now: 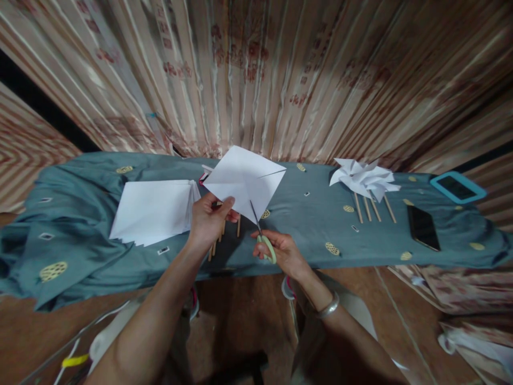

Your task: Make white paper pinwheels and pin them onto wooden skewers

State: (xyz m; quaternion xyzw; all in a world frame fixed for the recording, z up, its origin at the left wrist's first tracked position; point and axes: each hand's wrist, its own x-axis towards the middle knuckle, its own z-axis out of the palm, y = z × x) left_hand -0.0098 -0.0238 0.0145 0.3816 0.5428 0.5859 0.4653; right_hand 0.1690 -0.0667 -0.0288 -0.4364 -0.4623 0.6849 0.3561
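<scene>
My left hand [208, 219] pinches the lower edge of a white square sheet of paper [244, 179] and holds it tilted above the teal cloth. A slit runs in from the sheet's right corner. My right hand [280, 250] grips scissors [262, 235] with pale green handles. Their blades point up into the sheet's lower edge. Several wooden sticks [216, 243] lie on the cloth under my left hand.
A stack of white paper [154, 211] lies left of my hands on the teal-covered table [80, 214]. Finished paper pinwheels [363, 179] on wooden sticks lie to the right, then a black phone [422, 227] and a blue-cased device [457, 187]. Striped curtains hang behind.
</scene>
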